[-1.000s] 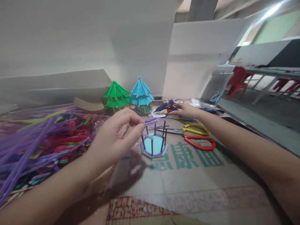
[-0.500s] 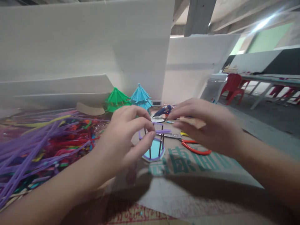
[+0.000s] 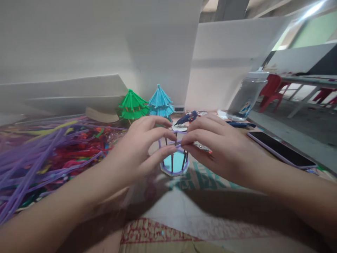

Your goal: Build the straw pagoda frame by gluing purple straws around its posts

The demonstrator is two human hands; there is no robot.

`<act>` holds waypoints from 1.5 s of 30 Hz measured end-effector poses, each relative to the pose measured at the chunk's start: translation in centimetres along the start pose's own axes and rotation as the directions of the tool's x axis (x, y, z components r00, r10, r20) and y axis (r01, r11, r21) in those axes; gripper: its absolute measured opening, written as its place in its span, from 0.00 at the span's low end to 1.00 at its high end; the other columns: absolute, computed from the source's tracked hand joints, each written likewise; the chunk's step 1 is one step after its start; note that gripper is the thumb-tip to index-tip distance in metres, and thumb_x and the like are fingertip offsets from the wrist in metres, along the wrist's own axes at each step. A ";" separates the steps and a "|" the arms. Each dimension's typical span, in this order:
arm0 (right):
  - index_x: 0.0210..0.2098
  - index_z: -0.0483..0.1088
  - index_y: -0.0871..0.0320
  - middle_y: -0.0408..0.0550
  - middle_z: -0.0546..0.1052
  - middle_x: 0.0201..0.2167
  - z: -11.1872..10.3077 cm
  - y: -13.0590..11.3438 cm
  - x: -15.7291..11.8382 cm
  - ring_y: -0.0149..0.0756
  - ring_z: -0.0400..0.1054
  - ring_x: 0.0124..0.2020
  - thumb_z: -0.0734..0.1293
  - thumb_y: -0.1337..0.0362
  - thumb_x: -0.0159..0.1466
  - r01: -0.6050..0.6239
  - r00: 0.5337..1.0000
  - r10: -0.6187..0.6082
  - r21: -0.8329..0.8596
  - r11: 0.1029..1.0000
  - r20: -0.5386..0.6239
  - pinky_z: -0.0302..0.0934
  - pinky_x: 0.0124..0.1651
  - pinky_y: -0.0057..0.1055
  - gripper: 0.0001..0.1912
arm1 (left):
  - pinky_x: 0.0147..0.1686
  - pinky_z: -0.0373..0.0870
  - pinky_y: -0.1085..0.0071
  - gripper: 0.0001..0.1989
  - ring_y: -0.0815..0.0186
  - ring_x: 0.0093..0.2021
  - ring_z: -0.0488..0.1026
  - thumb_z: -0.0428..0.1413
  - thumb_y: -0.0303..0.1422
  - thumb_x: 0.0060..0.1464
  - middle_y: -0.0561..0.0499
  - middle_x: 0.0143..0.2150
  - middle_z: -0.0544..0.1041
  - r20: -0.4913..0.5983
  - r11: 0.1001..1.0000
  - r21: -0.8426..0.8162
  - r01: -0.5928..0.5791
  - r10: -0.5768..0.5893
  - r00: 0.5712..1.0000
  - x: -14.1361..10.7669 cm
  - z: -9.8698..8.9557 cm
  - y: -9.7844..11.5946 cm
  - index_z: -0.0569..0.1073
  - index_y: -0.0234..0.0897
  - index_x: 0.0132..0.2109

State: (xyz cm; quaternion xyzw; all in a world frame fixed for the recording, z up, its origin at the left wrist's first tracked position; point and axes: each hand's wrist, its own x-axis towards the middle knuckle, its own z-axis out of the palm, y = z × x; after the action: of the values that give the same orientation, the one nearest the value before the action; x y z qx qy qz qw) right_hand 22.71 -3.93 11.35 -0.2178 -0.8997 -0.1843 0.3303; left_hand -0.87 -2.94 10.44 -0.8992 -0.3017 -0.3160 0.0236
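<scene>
A small six-sided frame stands on the cardboard, with a light-blue base, dark upright posts and purple pipe cleaner along its edges. My left hand curves in at its left side, thumb and index finger slightly apart by the upper rim. From the right, my right hand pinches a short piece of purple pipe cleaner over the frame's top. The fingers of both hands partly cover the rim, so where that piece touches it is hidden.
Purple and mixed-colour pipe cleaners lie heaped at left. Behind stand a green tiered roof and a blue one. A glue gun, a clear bottle and a phone are at back and right.
My right hand has moved left to the frame and now pinches the purple piece that my left hand was holding. My left thumb and index finger have parted slightly. The view has shifted.
</scene>
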 end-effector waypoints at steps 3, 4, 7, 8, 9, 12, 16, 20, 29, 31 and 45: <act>0.36 0.73 0.61 0.51 0.77 0.35 0.6 0.3 -0.2 0.41 0.71 0.40 0.63 0.69 0.70 -0.032 0.998 0.032 0.009 0.999 0.054 0.64 0.46 0.39 0.08 | 0.62 0.63 0.53 0.12 0.54 0.63 0.67 0.56 0.41 0.65 0.44 0.60 0.71 0.104 1.000 0.013 -0.023 0.022 0.994 0.1 -0.4 -1.8 0.77 0.43 0.51; 0.36 0.73 0.61 0.51 0.77 0.35 0.7 0.3 -0.3 0.41 0.71 0.40 0.63 0.70 0.70 -0.036 0.997 0.035 0.017 0.999 0.067 0.64 0.46 0.39 0.08 | 0.61 0.64 0.53 0.12 0.54 0.63 0.67 0.56 0.40 0.65 0.44 0.60 0.72 0.137 0.999 0.012 -0.033 0.031 0.990 0.2 -0.4 -2.3 0.78 0.43 0.51; 0.36 0.73 0.61 0.51 0.78 0.35 1.2 0.4 -0.5 0.40 0.70 0.39 0.62 0.70 0.70 -0.026 0.995 0.024 0.018 1.000 0.096 0.64 0.46 0.38 0.08 | 0.59 0.67 0.52 0.09 0.54 0.60 0.70 0.58 0.38 0.64 0.44 0.59 0.73 0.198 0.999 0.029 -0.043 0.037 0.979 0.3 -0.2 -3.1 0.80 0.43 0.47; 0.36 0.73 0.60 0.51 0.78 0.34 1.4 0.3 -0.6 0.40 0.70 0.39 0.62 0.70 0.71 -0.021 0.995 0.019 0.017 1.000 0.103 0.64 0.46 0.38 0.09 | 0.59 0.67 0.52 0.08 0.54 0.59 0.71 0.59 0.37 0.63 0.44 0.58 0.73 0.208 0.998 0.037 -0.042 0.033 0.978 0.3 0.0 -3.1 0.80 0.43 0.46; 0.36 0.73 0.60 0.51 0.78 0.34 1.5 0.3 -0.7 0.41 0.70 0.39 0.62 0.69 0.71 -0.019 0.994 0.017 0.016 1.000 0.108 0.64 0.46 0.39 0.09 | 0.58 0.68 0.52 0.07 0.53 0.58 0.72 0.60 0.36 0.62 0.44 0.58 0.74 0.215 0.998 0.044 -0.038 0.027 0.976 0.4 0.1 -3.1 0.81 0.42 0.45; 0.35 0.73 0.60 0.52 0.77 0.33 2.0 0.1 -0.9 0.42 0.69 0.38 0.61 0.69 0.71 -0.006 0.995 0.004 0.015 1.000 0.102 0.64 0.45 0.41 0.10 | 0.57 0.69 0.55 0.06 0.55 0.55 0.74 0.61 0.35 0.61 0.44 0.54 0.76 0.222 0.999 0.043 -0.019 0.009 0.975 0.4 0.5 -2.7 0.82 0.41 0.42; 0.34 0.74 0.61 0.53 0.77 0.33 2.5 0.1 -1.1 0.42 0.68 0.37 0.62 0.69 0.71 0.030 0.995 -0.030 0.003 1.000 0.099 0.64 0.44 0.42 0.11 | 0.55 0.70 0.58 0.06 0.57 0.53 0.75 0.60 0.34 0.61 0.45 0.51 0.77 0.222 0.999 0.033 -0.007 -0.001 0.975 0.4 0.7 -2.5 0.82 0.40 0.41; 0.35 0.75 0.62 0.54 0.78 0.32 2.6 0.2 -1.1 0.42 0.69 0.37 0.62 0.69 0.71 0.033 0.994 -0.035 0.018 0.999 0.102 0.64 0.43 0.40 0.11 | 0.55 0.70 0.59 0.05 0.57 0.52 0.75 0.61 0.34 0.61 0.45 0.50 0.77 0.228 1.000 0.030 0.009 -0.016 0.974 0.5 0.7 -2.5 0.82 0.40 0.40; 0.35 0.75 0.62 0.53 0.77 0.32 3.3 0.3 -1.4 0.41 0.68 0.36 0.61 0.70 0.71 0.053 0.995 -0.057 0.050 0.997 0.087 0.63 0.43 0.39 0.12 | 0.54 0.71 0.58 0.05 0.57 0.51 0.75 0.61 0.33 0.60 0.45 0.48 0.77 0.220 1.000 0.026 -0.001 -0.004 0.975 0.5 0.7 -2.4 0.81 0.39 0.38; 0.35 0.75 0.61 0.53 0.77 0.33 3.4 0.4 -1.5 0.40 0.67 0.36 0.61 0.69 0.72 0.057 0.994 -0.062 0.052 0.997 0.087 0.63 0.43 0.39 0.12 | 0.54 0.71 0.58 0.05 0.57 0.51 0.75 0.61 0.34 0.60 0.45 0.48 0.77 0.228 1.000 0.026 0.009 -0.014 0.974 0.5 0.7 -2.4 0.81 0.39 0.38; 0.37 0.74 0.61 0.54 0.76 0.35 3.6 0.5 -2.0 0.43 0.65 0.37 0.62 0.71 0.70 0.071 0.986 -0.074 0.022 0.997 0.149 0.62 0.43 0.41 0.09 | 0.51 0.71 0.61 0.05 0.59 0.49 0.75 0.60 0.33 0.60 0.46 0.47 0.77 0.223 1.000 -0.004 -0.004 0.004 0.975 0.5 0.9 -2.6 0.81 0.39 0.39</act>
State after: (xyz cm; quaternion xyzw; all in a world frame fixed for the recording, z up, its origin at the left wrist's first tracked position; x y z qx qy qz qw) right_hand 22.49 -2.39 7.50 -0.1953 -0.9308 -0.1718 0.2569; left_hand -1.55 -0.36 9.65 -0.9296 -0.3001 -0.2136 -0.0111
